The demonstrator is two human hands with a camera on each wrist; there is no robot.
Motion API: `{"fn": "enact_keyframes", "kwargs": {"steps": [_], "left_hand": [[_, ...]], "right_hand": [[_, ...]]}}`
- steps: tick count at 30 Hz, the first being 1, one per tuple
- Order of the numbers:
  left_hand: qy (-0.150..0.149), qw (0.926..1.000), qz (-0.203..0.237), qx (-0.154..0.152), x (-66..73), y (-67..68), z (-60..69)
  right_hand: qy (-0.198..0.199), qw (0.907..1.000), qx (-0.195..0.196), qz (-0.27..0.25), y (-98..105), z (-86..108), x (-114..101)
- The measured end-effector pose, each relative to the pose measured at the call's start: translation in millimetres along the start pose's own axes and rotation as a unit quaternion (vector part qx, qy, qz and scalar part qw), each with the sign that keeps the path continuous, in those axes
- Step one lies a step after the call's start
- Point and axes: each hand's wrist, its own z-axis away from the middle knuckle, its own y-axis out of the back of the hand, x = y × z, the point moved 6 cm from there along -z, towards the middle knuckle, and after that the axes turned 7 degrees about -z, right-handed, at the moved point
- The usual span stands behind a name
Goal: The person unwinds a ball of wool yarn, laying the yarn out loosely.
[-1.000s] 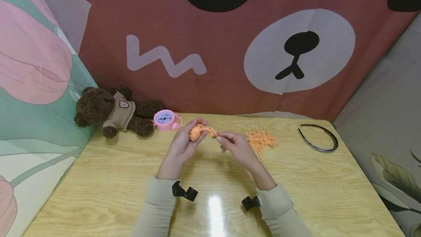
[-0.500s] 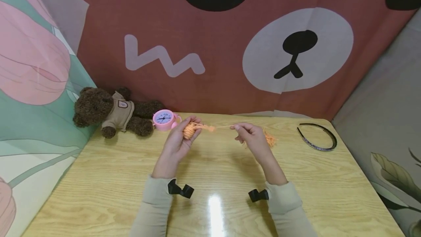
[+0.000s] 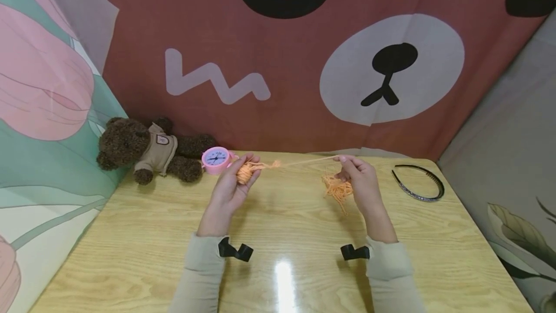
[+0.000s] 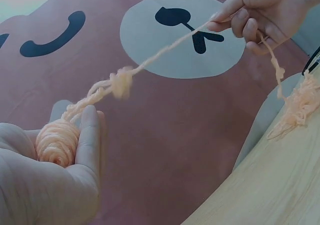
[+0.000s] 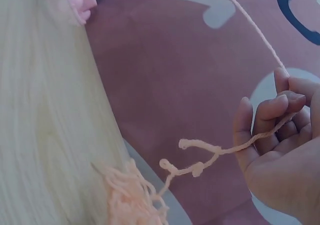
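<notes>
Holds the ball (image 3: 244,175) of orange yarn in the left hand (image 3: 225,197), with thumb and fingers curled round it. Looks roundish, with a long axis too slight to tell. Leaves the ball past the left fingertips as a doubled, twisted length (image 4: 80,105) pointing toward the right hand (image 3: 364,182), then reaches a fuzzy knot (image 4: 121,82) near the left hand and goes on as a single strand (image 3: 306,162). Stretches straight there, with its long axis running left to right between the hands, climbing slightly toward the right one.

Pinches that strand between thumb and forefinger of the right hand, with the other fingers curled. Runs on across the right palm as a slack tail (image 5: 235,148) with small knots, drooping toward the heap (image 3: 335,189). Lies tangled on the table (image 3: 282,221), just left of the right hand and partly hidden by it, with one end pointing back toward the body.

Just beyond the left hand, to its left: a pink clock (image 3: 215,158). Farther left: a brown bear (image 3: 158,154), lying with head leftward and legs toward the clock. Well right of the right hand: a dark headband (image 3: 429,199), with tips pointing left.
</notes>
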Motion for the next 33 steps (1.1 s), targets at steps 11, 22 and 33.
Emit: {"fn": "enact_keyframes", "kwargs": {"steps": [11,22,33], "left_hand": [[-0.008,0.9999,0.004,0.006,1.8,3.3,-1.1],[-0.004,0.9999,0.007,0.013,2.9,5.5,1.0],[-0.018,0.9994,0.028,0.006,9.9,11.4,1.0]], "right_hand": [[0.004,0.9961,0.05,-0.073,41,0.5,-7],[0.003,0.9797,0.113,-0.165,80,3.5,-9],[-0.004,0.9577,0.175,-0.229,110,7.9,-5]]}}
